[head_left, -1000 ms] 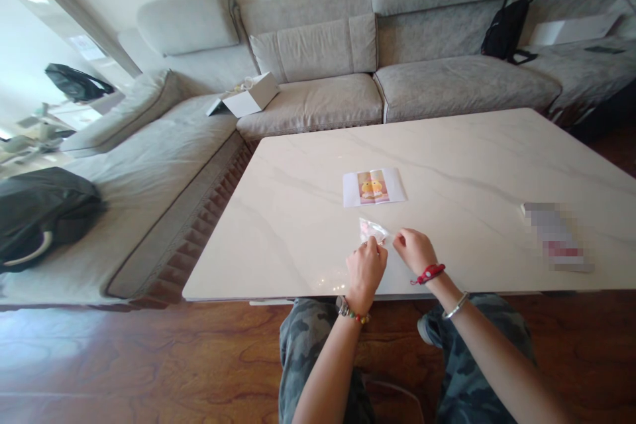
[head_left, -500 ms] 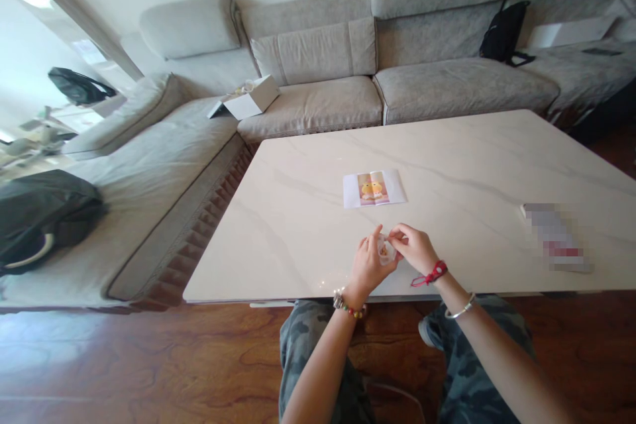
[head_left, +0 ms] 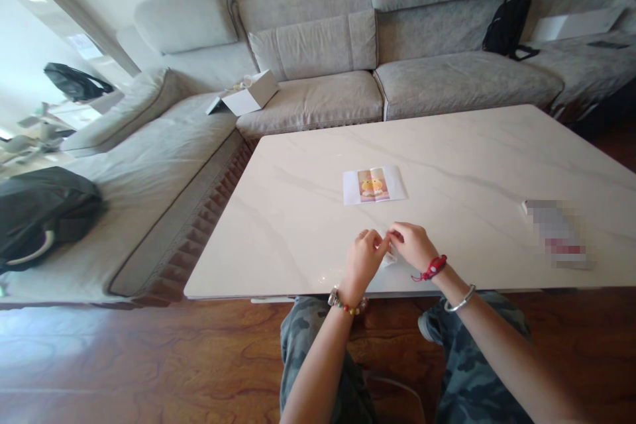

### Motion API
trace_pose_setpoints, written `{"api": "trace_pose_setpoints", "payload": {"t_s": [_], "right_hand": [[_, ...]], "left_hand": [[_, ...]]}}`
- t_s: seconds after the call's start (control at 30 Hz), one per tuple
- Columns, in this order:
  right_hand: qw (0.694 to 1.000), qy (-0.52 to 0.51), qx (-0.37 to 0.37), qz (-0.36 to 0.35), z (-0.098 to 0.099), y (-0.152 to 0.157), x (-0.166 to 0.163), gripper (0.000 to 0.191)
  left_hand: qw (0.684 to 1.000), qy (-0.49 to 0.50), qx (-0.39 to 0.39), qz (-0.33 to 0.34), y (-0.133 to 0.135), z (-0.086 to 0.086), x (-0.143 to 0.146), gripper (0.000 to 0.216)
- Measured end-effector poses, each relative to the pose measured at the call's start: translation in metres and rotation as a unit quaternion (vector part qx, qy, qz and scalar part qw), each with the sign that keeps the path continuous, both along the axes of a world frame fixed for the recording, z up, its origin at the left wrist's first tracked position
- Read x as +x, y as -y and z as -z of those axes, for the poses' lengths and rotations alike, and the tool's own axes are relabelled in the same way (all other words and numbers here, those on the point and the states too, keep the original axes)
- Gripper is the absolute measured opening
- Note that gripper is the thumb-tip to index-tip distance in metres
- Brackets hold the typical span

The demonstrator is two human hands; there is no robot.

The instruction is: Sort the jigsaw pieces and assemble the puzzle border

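My left hand (head_left: 365, 257) and right hand (head_left: 413, 245) have drawn closer together at the near edge of the bench (head_left: 298, 225). The fingers of both pinch a small clear packet (head_left: 390, 257). A second ago it lay farther out and flatter; now my hands hide most of it. On the sofa (head_left: 318, 99), far left, rests a black bag (head_left: 42, 212). A printed sheet (head_left: 374, 185) lies beyond my hands, clear of them.
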State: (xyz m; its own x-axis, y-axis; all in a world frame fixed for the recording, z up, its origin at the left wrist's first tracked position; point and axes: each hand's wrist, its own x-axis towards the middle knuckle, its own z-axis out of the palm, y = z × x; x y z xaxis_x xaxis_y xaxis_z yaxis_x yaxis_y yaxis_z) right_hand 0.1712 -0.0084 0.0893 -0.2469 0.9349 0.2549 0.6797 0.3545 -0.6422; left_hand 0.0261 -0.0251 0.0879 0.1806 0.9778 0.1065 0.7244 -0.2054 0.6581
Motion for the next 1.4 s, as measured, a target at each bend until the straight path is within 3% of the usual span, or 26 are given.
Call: {"api": "trace_pose_setpoints", "payload": {"t_s": [0.1,0.2,0.3,0.37,0.47,0.53,0.6,0.7,0.9,1.03,1.23,1.4], "right_hand": [[1.0,-0.014,-0.008,0.001,-0.002,0.001,0.002,0.016],[1.0,-0.029,-0.006,0.011,-0.003,0.0,0.005,0.017],[0.992,-0.104,-0.071,0.024,0.0,-0.001,0.008,0.015],[0.974,-0.179,-0.131,0.039,0.003,-0.003,0.01,0.015],[0.938,-0.284,-0.189,0.058,0.01,-0.009,0.014,0.021],[0.913,-0.341,-0.215,0.064,0.017,-0.014,0.016,0.026],[0.895,-0.376,-0.229,0.068,0.027,-0.02,0.017,0.029],[0.891,-0.379,-0.238,0.075,0.045,-0.03,0.018,0.031],[0.918,-0.325,-0.213,0.079,0.078,-0.053,0.019,0.03],[0.926,-0.303,-0.202,0.099,0.094,-0.062,0.02,0.023],[0.931,-0.289,-0.194,0.114,0.109,-0.056,0.03,0.025],[0.935,-0.277,-0.185,0.119,0.109,-0.05,0.037,0.025]], "left_hand": [[0.992,-0.124,-0.026,0.011,-0.003,-0.016,0.0,0.014],[0.983,-0.183,-0.019,-0.001,-0.006,-0.026,-0.006,0.014],[0.992,-0.127,-0.001,0.021,-0.009,-0.022,-0.016,0.017],[0.996,-0.045,0.016,0.072,-0.01,-0.011,-0.023,0.022],[0.992,-0.021,0.052,0.117,-0.011,0.013,-0.029,0.085],[0.992,-0.041,0.048,0.107,-0.012,0.026,-0.027,0.098],[0.993,-0.046,0.026,0.104,-0.015,0.034,-0.025,0.089],[0.989,-0.092,0.017,0.111,-0.024,0.032,-0.03,0.075],[0.953,-0.272,0.033,0.132,-0.053,0.009,-0.053,0.066],[0.918,-0.36,0.03,0.162,-0.07,-0.005,-0.048,0.052],[0.902,-0.387,0.034,0.186,-0.081,-0.018,-0.03,0.041],[0.881,-0.426,0.039,0.202,-0.084,-0.029,-0.025,0.038]]}}
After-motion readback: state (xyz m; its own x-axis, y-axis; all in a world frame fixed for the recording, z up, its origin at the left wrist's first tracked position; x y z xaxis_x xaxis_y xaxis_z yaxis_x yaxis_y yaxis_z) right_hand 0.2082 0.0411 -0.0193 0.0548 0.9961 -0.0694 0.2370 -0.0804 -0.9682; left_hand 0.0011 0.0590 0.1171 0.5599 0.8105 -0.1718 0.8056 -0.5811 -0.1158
